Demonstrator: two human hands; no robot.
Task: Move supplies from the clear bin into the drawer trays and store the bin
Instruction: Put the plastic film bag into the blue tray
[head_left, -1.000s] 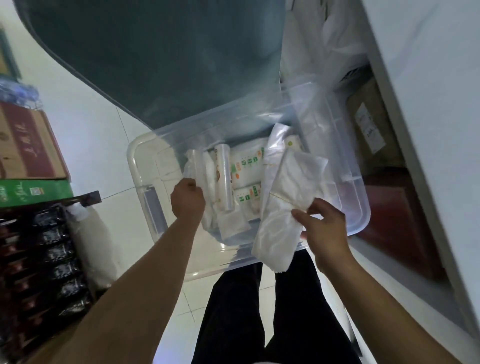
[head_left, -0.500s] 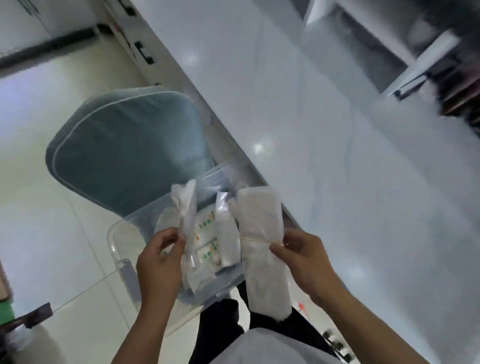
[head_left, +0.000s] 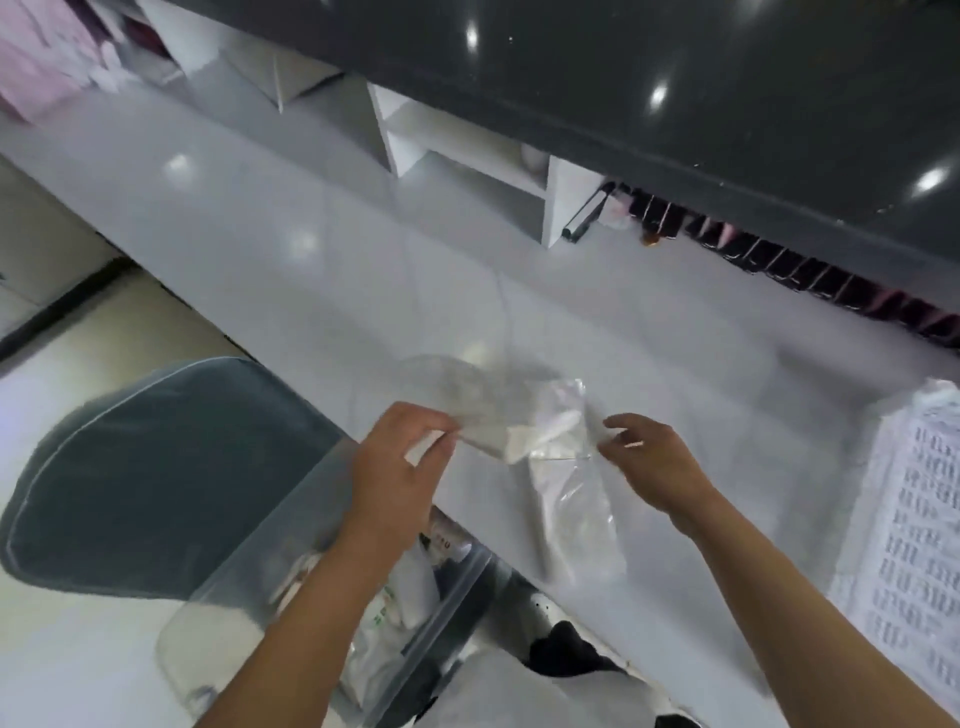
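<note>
The clear bin (head_left: 244, 587) sits low at the bottom left, below the counter edge, with several white packets still inside. Over the white counter (head_left: 311, 249), my left hand (head_left: 395, 467) pinches a crumpled clear packet (head_left: 514, 415) with white contents. A long white packet in clear wrap (head_left: 571, 514) lies on the counter near its front edge. My right hand (head_left: 649, 462) hovers at that packet's upper end with fingers spread, holding nothing. No drawer is in sight.
A white perforated tray (head_left: 914, 519) stands on the counter at the far right. White cubby shelves (head_left: 467, 150) and a row of dark packets (head_left: 779, 265) line the back. A grey-blue chair cushion (head_left: 145, 467) is at the left, beside the bin.
Both hands lifted packets out of the bin and carried them up over the counter. The long white packet now lies on the counter, out of my right hand. The view swung up from bin to counter.
</note>
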